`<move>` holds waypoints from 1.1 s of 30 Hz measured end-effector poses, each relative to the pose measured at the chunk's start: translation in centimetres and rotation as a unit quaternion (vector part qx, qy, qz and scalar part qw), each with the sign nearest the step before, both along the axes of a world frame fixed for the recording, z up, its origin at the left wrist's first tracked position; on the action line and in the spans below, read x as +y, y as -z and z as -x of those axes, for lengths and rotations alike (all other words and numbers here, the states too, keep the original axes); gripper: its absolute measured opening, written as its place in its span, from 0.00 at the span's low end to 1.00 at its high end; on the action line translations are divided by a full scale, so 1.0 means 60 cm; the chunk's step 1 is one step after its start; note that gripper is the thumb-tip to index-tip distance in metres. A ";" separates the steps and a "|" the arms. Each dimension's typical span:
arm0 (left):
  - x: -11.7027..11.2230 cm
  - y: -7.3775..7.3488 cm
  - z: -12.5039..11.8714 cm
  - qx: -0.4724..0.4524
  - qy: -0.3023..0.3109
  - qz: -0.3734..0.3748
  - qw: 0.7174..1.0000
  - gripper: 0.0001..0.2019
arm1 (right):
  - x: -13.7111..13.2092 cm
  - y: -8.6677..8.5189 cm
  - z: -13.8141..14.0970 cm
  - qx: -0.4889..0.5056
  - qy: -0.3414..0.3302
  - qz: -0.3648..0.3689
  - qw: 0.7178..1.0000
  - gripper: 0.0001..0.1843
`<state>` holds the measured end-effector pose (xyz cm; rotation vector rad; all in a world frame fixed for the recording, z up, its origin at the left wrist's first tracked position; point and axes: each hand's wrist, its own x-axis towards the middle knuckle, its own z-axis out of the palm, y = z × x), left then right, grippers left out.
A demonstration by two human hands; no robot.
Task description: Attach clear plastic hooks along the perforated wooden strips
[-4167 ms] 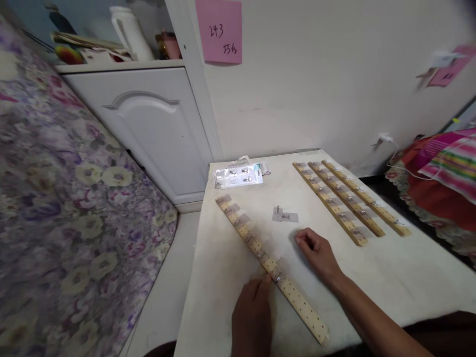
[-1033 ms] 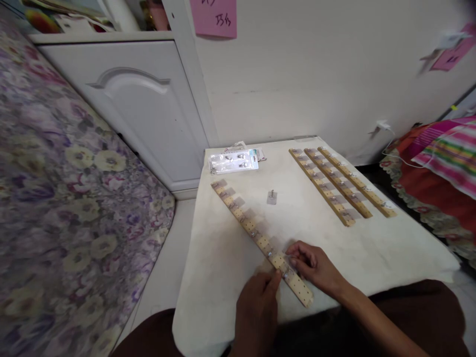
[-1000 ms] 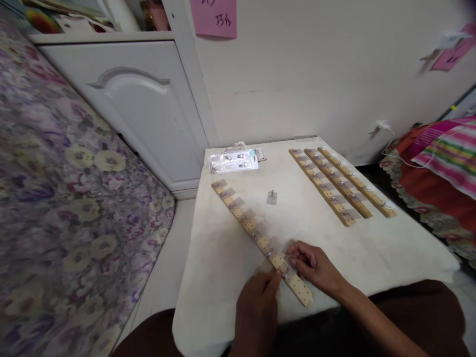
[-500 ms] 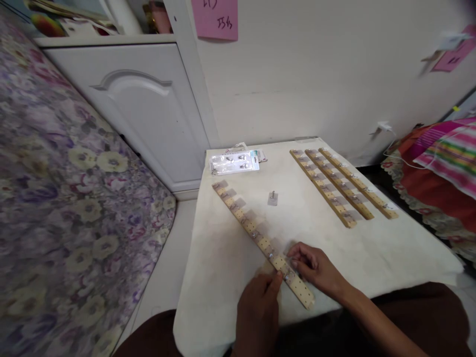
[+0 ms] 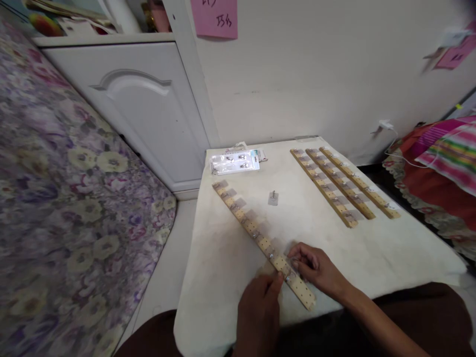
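A pale wooden strip (image 5: 263, 243) with small holes lies diagonally on the table, with several clear adhesive hooks set along it. My left hand (image 5: 259, 310) is at its near part, thumb and fingers closed against the left edge beside a metal hook. On the opposite side, my right hand (image 5: 314, 265) pinches the clear backing of the adhesive hook (image 5: 289, 276) nearest the strip's end. That backing overlaps the strip and is partly hidden by my fingers. A single loose adhesive hook (image 5: 273, 198) lies flat farther back on the table.
Three more wooden strips with hooks, among them the nearest one (image 5: 323, 188), lie side by side at the right. Clear packs of hooks (image 5: 235, 162) rest at the back left. The white-covered table (image 5: 219, 277) meets the wall; a floral curtain (image 5: 85, 213) hangs left.
Both hands keep nearly the same place and grip. The camera view shifts very slightly; nothing on the table has visibly moved.
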<state>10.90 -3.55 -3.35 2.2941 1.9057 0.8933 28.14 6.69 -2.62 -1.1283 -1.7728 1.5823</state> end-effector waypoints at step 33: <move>-0.001 0.000 0.005 -0.015 0.010 0.043 0.999 0.25 | 0.004 -0.006 -0.014 -0.070 0.061 -0.157 0.983 0.10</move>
